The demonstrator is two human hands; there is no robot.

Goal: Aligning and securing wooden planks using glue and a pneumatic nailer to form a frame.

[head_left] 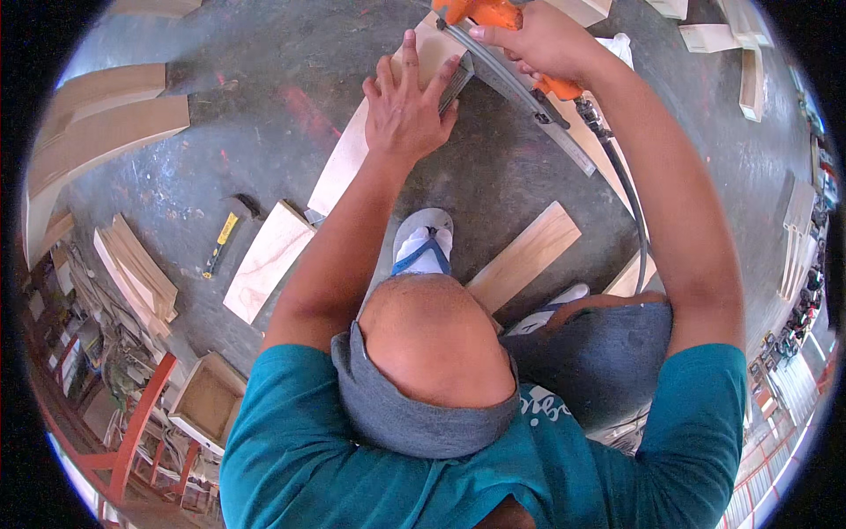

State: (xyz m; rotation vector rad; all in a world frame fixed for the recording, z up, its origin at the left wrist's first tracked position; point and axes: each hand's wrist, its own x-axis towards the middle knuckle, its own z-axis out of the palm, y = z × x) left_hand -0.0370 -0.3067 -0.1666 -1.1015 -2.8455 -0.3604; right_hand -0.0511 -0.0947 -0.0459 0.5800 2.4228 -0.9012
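My left hand (pixel 410 115) lies with spread fingers on a pale wooden board (pixel 342 172), pressing near its far end. In my right hand (pixel 555 44) is the handle of an orange air nail gun (pixel 480 12), whose head is over that far end, partly cut off by the top edge. Its long grey magazine (pixel 529 101) slants down to the right. A black air hose (pixel 624 167) runs from the handle back toward my right knee. Whether the nose touches the wood I cannot tell.
A hammer (pixel 227 234) with a yellow handle and a short board (pixel 269 262) lie to the left. Another plank (pixel 526 256) rests by my sandalled foot (pixel 423 247). Stacked boards (pixel 115 132) stand far left, above a shallow wooden box (pixel 210 401) and a red metal frame (pixel 141 423).
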